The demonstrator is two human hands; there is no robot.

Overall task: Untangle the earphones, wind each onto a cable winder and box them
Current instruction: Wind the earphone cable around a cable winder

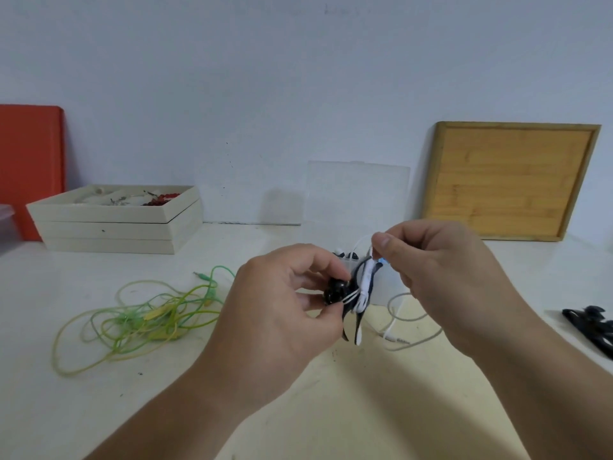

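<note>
Over a pale table [99,410] backed by a plain wall [265,78], the left hand [282,303] pinches a black cable winder [335,292], the right hand [444,270] pinches the white earphone cable [366,280] on it, and green earphones [142,320] lie tangled at left.

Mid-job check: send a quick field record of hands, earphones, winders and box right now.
left hand: grips black cable winder
right hand: pinches white earphones by the cable
white earphones: partly wound, plug end on table
green earphones: tangled on table, left of hands
clear box: behind hands, lid up
spare winders: table, far right
</note>
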